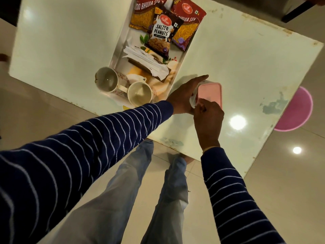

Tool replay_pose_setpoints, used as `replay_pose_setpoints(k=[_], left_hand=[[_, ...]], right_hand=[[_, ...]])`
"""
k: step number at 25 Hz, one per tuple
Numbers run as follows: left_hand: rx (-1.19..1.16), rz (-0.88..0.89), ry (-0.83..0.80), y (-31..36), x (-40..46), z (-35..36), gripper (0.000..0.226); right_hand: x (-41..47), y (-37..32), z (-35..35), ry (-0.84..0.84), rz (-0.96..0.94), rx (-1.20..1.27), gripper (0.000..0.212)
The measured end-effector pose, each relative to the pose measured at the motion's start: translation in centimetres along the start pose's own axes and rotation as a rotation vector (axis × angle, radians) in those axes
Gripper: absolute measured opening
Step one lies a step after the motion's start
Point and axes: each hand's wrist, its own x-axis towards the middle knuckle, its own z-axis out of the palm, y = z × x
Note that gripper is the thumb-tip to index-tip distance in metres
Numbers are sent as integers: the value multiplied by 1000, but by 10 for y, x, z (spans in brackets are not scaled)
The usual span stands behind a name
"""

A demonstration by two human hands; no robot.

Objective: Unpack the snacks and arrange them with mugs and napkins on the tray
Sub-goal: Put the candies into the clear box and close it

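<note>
At mid-frame both hands meet on a pink-lidded box [210, 92] just right of the tray [116, 55]: the left hand [184, 95] lies flat along its side, the right hand [207, 113] pinches its near corner, perhaps over a bit of white wrap. Brace with the left and peel the lid up gently. The snack packets [158, 30], napkins [147, 62] and mugs [123, 85] already sit on the tray.

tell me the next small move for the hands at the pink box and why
Probably lift the white napkin clear of the pink box and carry it to the tray. The right hand pinches at the box's near edge, the left hand steadies its side, and a napkin stack already lies on the tray by the mugs.
</note>
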Motion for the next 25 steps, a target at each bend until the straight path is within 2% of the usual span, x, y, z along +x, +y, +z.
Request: replay_pose_setpoints(k=[3, 5, 11, 13, 18, 25], left_hand=[[58, 46, 20, 1, -1, 1, 125], [68, 46, 34, 2, -1, 2, 125], [32, 21, 42, 1, -1, 2, 122], [40, 6, 36, 2, -1, 3, 120], [85, 29, -23, 5, 0, -3, 119], [152, 68, -108, 2, 4, -10, 138]], right_hand=[[3, 14, -9, 70, -14, -221, 17], [6, 20, -11, -8, 24, -129, 23], [11, 20, -1, -86, 116, 23, 76], [5, 15, 4, -121, 112, 49, 86], [8, 2, 15, -132, 137, 10, 88], [10, 6, 24, -136, 122, -24, 91]])
